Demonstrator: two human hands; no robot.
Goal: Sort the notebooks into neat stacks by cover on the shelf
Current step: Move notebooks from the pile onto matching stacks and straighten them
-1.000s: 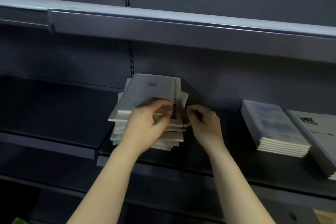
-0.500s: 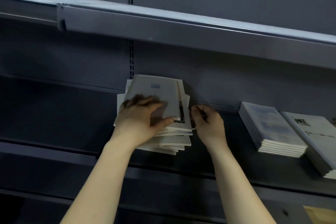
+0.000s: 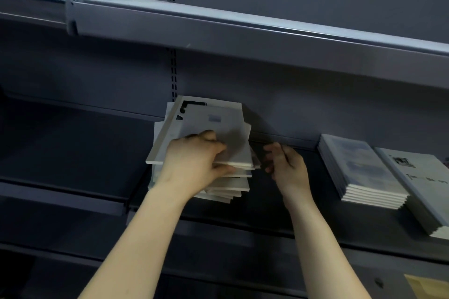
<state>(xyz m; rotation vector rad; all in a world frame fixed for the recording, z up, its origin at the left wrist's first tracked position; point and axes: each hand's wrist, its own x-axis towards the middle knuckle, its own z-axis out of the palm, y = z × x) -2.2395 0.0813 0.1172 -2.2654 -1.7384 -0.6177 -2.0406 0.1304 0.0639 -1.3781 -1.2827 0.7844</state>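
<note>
Several pale notebooks [image 3: 206, 128] fanned crookedly, left hand [image 3: 194, 162] clamping top few, right hand [image 3: 284, 162] loosely curled, empty.

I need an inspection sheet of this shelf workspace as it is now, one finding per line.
Surface: dark metal shelf, bare left of the pile.
Job's things: mixed pile, askew; blue-cover stack and white-cover stack, both neat.
Clutter: nothing seen.
Hands: left hand grips the top notebooks, lifted off the pile; right hand half-curled beside the pile, holding nothing clearly visible.
Cables: nothing seen.
Surroundings: upper shelf, slotted back panel.
</note>
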